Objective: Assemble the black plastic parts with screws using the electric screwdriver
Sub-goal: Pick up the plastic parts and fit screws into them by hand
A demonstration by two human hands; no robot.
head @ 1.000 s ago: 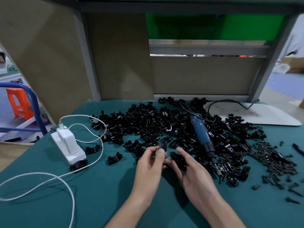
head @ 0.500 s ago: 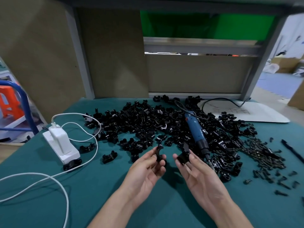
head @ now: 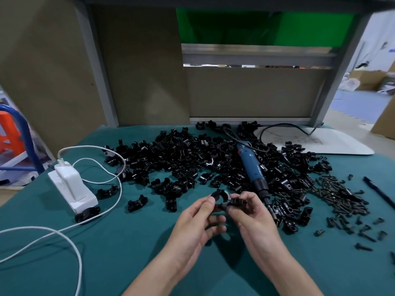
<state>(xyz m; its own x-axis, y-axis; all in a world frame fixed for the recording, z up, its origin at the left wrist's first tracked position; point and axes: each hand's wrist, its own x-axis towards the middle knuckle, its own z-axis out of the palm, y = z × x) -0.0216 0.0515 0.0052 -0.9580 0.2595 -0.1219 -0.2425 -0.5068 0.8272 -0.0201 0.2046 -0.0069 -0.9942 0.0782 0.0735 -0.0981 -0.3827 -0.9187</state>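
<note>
In the head view, a curved black part [head: 220, 196] and a second black part [head: 238, 202] are held against each other above the green table [head: 106, 253], just in front of the pile of black parts [head: 181, 157]. The curved black part is pinched between thumb and curled fingers of the left hand [head: 196, 223]; the second black part is gripped by the bent fingers of the right hand [head: 254, 218]. The electric screwdriver [head: 251, 165] is laid untouched on the pile, tip near the right hand. Screws [head: 342, 195] are scattered at the right, a white charger [head: 70, 184] at the left.
</note>
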